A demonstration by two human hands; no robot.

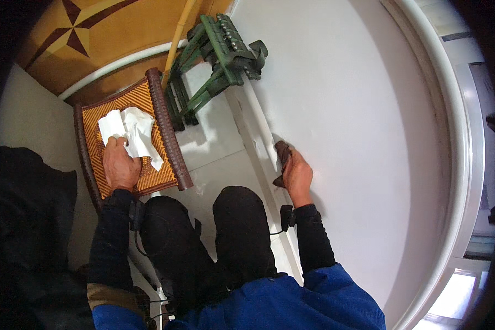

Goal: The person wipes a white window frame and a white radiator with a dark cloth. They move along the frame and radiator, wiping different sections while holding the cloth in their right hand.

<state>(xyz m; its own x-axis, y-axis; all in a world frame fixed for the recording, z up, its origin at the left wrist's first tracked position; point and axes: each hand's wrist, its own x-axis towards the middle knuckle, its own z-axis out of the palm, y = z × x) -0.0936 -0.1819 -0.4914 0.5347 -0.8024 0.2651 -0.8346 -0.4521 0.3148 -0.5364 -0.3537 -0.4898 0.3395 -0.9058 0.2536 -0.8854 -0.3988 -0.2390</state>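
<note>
My left hand (121, 164) rests over a woven stool seat (98, 165) with dark brown side rails. Its bent fingers grip the near edge of a crumpled white tissue (133, 123), which spreads over the seat; the fingertips are partly hidden. In my right hand (298, 175) is a bunched dark brown cloth (282, 156). That hand presses the cloth against the white skirting ledge (265, 131) at the foot of the pale wall (334, 103).
Beyond the stool stands a green folding frame (218, 53) with straps, close to the wall. A bamboo pole (177, 37) leans behind it. My knees (240, 218) are over the tiled floor (214, 165). Dark fabric (29, 214) hangs at the left.
</note>
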